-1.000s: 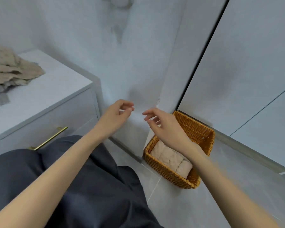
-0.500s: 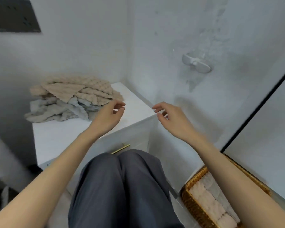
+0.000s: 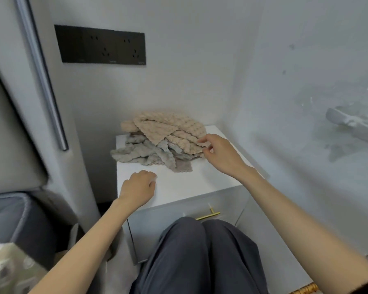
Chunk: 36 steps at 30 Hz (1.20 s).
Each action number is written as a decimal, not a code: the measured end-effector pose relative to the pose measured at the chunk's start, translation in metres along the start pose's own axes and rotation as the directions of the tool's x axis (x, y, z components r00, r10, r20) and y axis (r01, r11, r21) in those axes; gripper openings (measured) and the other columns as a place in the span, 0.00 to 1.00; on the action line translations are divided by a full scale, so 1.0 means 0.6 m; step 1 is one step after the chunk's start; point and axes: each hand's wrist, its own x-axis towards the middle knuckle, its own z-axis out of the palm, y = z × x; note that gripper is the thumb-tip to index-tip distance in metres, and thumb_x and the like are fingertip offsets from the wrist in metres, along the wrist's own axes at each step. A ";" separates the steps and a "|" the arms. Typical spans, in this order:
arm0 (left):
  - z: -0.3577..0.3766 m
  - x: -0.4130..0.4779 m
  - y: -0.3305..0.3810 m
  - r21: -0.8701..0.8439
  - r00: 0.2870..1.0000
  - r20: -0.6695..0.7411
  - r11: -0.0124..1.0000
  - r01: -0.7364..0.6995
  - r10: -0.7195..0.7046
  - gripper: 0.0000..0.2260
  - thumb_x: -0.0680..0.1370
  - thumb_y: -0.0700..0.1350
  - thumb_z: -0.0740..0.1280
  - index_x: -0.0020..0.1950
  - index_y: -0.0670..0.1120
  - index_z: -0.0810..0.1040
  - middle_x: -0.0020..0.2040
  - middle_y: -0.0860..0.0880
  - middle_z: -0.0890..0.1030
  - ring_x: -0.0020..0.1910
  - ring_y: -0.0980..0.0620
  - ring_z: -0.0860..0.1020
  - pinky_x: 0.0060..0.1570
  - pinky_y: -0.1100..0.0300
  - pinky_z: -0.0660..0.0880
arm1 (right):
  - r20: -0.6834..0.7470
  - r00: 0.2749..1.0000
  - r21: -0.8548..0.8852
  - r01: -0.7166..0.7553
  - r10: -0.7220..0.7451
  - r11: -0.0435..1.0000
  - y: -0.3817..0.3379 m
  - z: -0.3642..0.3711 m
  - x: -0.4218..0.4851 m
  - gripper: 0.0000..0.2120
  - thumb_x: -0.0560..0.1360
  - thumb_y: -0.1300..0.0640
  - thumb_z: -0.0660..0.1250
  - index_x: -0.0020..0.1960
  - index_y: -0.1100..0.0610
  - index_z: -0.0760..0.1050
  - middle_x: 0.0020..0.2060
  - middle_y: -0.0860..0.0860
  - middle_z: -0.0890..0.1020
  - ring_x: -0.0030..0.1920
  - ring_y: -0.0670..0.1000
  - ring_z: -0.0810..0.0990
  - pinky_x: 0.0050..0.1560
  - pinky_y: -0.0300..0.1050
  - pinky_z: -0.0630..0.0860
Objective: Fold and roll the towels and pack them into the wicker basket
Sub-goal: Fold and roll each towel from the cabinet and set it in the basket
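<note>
A loose pile of towels lies at the back of the white cabinet top [image 3: 179, 187]: a beige waffle towel [image 3: 168, 128] on top and grey towels [image 3: 145, 153] under it. My right hand [image 3: 221, 153] reaches the beige towel's right edge, index finger and thumb apart, with the edge between them. My left hand [image 3: 138, 187] hovers low over the bare front part of the cabinet top, fingers loosely curled, holding nothing. Only a corner of the wicker basket [image 3: 304, 290] shows at the bottom right, on the floor.
The cabinet has a drawer with a gold handle [image 3: 208, 214] just beyond my knees [image 3: 200, 251] in dark trousers. A black socket panel [image 3: 102, 47] is on the wall behind. A white wall fixture [image 3: 353, 124] sticks out at the right. Grey upholstery [image 3: 13, 219] fills the left.
My view has swung left from the basket to the cabinet. Both hands moved onto the cabinet top, the right one reaching the beige towel. The basket has dropped almost out of view.
</note>
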 end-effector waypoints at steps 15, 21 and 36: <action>0.028 0.019 0.002 0.212 0.985 -0.170 0.977 0.006 0.031 0.14 0.81 0.53 0.54 0.57 0.49 0.76 0.52 0.51 0.76 0.52 0.49 0.73 0.38 0.58 0.66 | 0.097 0.992 -0.253 0.108 -0.086 0.962 -0.044 0.124 0.183 0.23 0.77 0.61 0.57 0.71 0.51 0.66 0.66 0.52 0.72 0.65 0.56 0.68 0.58 0.50 0.72; 0.026 0.024 0.001 0.200 0.986 -0.165 0.980 0.006 0.027 0.15 0.80 0.53 0.54 0.59 0.50 0.76 0.53 0.51 0.76 0.53 0.48 0.73 0.39 0.58 0.66 | -0.066 0.995 -0.247 0.050 -0.068 0.968 -0.046 0.134 0.202 0.13 0.79 0.59 0.59 0.61 0.55 0.75 0.56 0.54 0.78 0.58 0.57 0.74 0.55 0.53 0.73; -0.029 0.031 0.032 -0.236 0.962 -0.252 0.971 0.042 -0.103 0.22 0.80 0.53 0.59 0.73 0.51 0.64 0.64 0.51 0.77 0.61 0.48 0.75 0.53 0.54 0.73 | -0.373 0.928 0.371 0.124 0.025 0.920 -0.117 -0.083 0.199 0.05 0.80 0.59 0.55 0.50 0.55 0.70 0.35 0.47 0.75 0.29 0.42 0.69 0.28 0.33 0.63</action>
